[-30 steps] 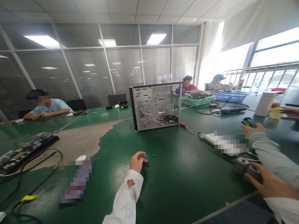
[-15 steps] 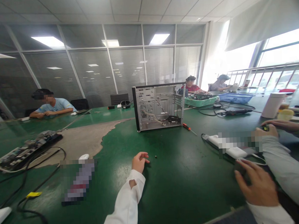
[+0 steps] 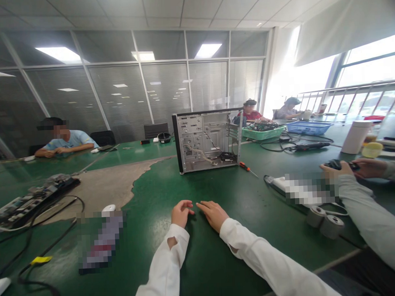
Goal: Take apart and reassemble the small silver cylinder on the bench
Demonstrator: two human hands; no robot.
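Observation:
My left hand (image 3: 181, 214) rests on the green table (image 3: 216, 269) with its fingers loosely bent and apart, and nothing shows in it. Close by on its right, my right hand (image 3: 214, 214) lies low over the tabletop, fingers stretched toward the left one. Only a narrow gap separates the fingertips. Whatever lies under the right palm is hidden. Beyond both hands stands an open computer case (image 3: 210, 141), upright, with loose cables (image 3: 197, 152) inside. A screwdriver (image 3: 248, 168) with an orange-red handle lies at its lower right corner.
At right are two grey-white rolls (image 3: 332, 226), a white power strip (image 3: 304, 191) and a co-worker's hands (image 3: 340, 170) holding a dark item. At left lie cables (image 3: 31, 234) and a blurred purple item (image 3: 105, 243). Green (image 3: 264, 134) and blue baskets (image 3: 309, 127) stand farther back.
My right hand has left the rolls at the right and come beside my left hand, covering the spot where a tiny dark piece lay. The left hand has barely moved.

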